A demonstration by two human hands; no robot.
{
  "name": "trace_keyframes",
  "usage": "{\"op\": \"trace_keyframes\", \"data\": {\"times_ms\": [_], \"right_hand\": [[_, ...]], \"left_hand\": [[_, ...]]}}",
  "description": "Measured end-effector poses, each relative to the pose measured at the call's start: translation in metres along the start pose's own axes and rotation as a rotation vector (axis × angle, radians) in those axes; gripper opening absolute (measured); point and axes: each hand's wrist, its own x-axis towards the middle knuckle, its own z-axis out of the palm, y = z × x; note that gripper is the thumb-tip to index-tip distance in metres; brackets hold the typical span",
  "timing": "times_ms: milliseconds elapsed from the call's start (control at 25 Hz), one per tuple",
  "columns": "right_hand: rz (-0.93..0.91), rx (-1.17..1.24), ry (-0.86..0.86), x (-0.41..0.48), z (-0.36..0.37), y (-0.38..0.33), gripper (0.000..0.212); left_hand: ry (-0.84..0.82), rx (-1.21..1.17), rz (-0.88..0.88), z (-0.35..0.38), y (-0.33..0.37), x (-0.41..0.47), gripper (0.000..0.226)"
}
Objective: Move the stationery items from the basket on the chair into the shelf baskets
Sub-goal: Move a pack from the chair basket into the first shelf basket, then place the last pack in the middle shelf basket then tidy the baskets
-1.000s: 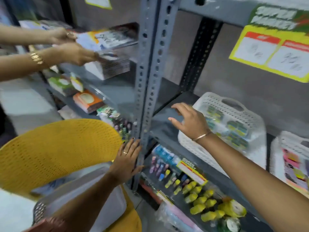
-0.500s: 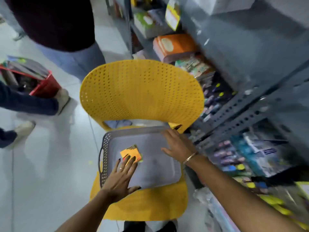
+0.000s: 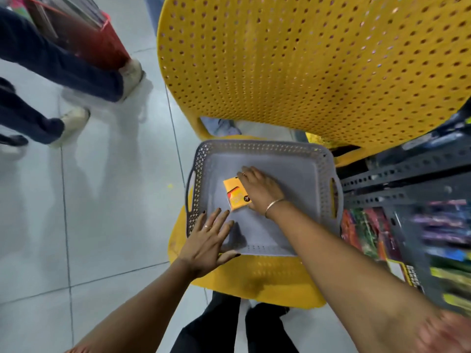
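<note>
A grey perforated basket (image 3: 316, 159) sits on the seat of a yellow chair (image 3: 305, 72). Inside it lies one small orange-yellow stationery pack (image 3: 235, 192). My right hand (image 3: 260, 191) lies on the pack's right side, fingers curled over its edge and thumb at its lower corner. My left hand (image 3: 206, 240) rests flat with spread fingers on the basket's near left rim, holding nothing.
Grey metal shelving (image 3: 407, 174) with coloured packs stands to the right of the chair. Another person's legs and shoes (image 3: 74, 121) and a red bag (image 3: 84, 34) are on the tiled floor at the upper left. My own legs are below the chair.
My view has swung down from the shelf to the chair. My right hand went from the shelf basket into the grey basket and onto the orange pack. My left hand shifted off the pack to the rim.
</note>
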Motion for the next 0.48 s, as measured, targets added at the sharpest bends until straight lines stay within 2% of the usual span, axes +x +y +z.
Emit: {"op": "trace_keyframes", "data": {"times_ms": [160,480], "right_hand": [[-0.004,-0.056,-0.028,0.011,0.012,-0.002,0.062],[0.038,-0.087,-0.033,0.002,0.02,-0.005,0.072]], "left_hand": [[0.024,0.0,-0.006,0.005,-0.001,-0.002,0.077],[0.032,0.013,-0.006,0.008,-0.002,-0.001,0.078]]}}
